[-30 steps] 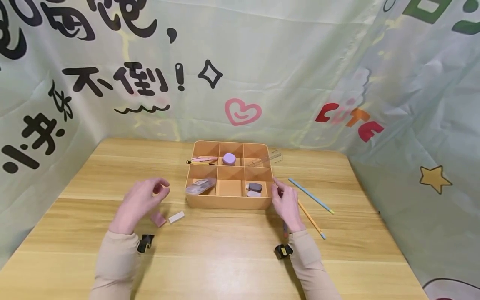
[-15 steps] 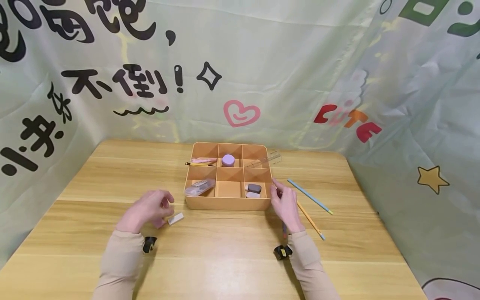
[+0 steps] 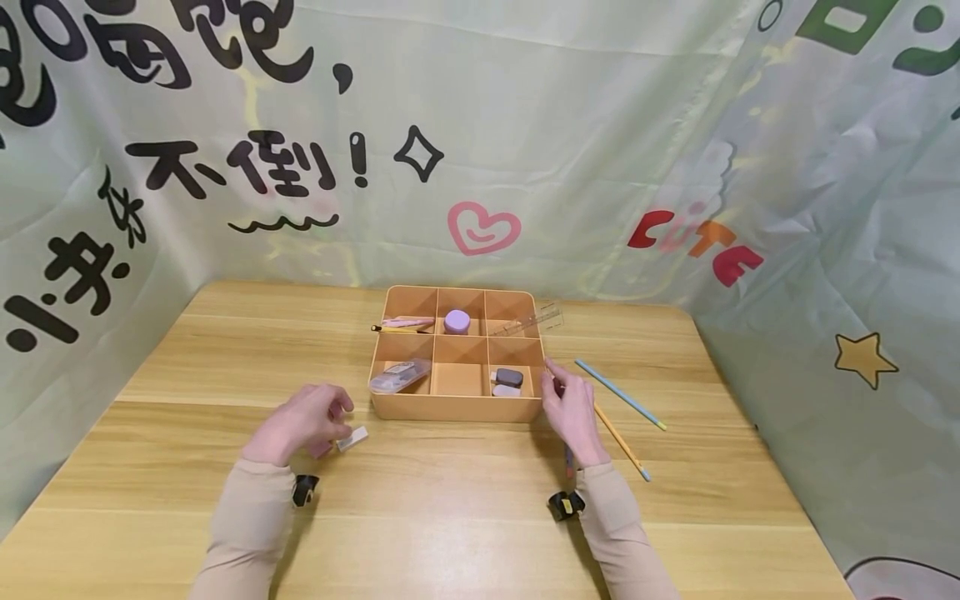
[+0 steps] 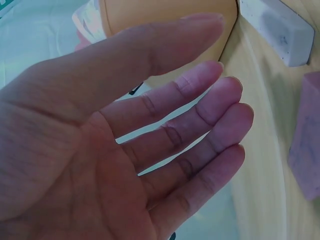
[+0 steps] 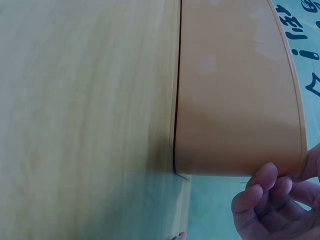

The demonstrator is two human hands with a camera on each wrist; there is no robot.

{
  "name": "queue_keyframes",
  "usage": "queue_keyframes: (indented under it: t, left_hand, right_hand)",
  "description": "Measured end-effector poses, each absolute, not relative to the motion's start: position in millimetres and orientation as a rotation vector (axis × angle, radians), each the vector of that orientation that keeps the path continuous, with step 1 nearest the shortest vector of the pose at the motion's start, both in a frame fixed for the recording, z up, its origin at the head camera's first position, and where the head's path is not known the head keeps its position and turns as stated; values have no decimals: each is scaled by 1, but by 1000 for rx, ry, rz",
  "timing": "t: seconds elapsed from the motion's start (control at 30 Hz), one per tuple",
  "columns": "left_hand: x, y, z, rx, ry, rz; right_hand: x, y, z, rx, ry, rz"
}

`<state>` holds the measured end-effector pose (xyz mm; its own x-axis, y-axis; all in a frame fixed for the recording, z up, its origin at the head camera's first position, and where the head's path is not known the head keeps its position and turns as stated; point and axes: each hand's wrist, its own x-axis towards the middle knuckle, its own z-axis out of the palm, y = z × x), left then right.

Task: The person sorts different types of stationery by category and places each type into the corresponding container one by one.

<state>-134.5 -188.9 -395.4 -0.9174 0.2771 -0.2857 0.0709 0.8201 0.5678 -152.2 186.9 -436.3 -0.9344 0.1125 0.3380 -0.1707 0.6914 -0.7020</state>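
Note:
My left hand (image 3: 302,423) hovers low over the table with fingers loosely bent and nothing held, as the left wrist view shows. Close to its fingertips lie a white eraser (image 3: 352,438) and a pink eraser (image 4: 306,135), partly hidden by the hand in the head view. At the right front corner of the orange divided organizer box (image 3: 456,407), my right hand (image 3: 573,412) grips the side wall near the rim, fingers curled against it. Inside the box are a clear purplish correction-tape-like case (image 3: 400,376), dark and pale erasers (image 3: 508,377), and a purple round-lidded item (image 3: 457,322).
A clear ruler (image 3: 528,320) sticks out over the box's right rim. Pens or pencils (image 3: 405,327) lie in the back left compartment. Right of the box lie a blue pencil (image 3: 621,395) and a yellow pencil (image 3: 622,443). A printed cloth (image 3: 570,125) surrounds the wooden table (image 3: 450,517).
My left hand has lowered and moved slightly right, toward the pink and white erasers, covering part of the pink one. The right hand stays at the box's corner.

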Motion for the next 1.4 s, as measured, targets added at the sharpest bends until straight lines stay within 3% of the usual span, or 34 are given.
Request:
queue_keyframes:
  t: [1.4]
  left_hand:
    - [-138,-181,-406,255,2623,733]
  right_hand:
    - [-152,188,-437,47,-2555,1084]
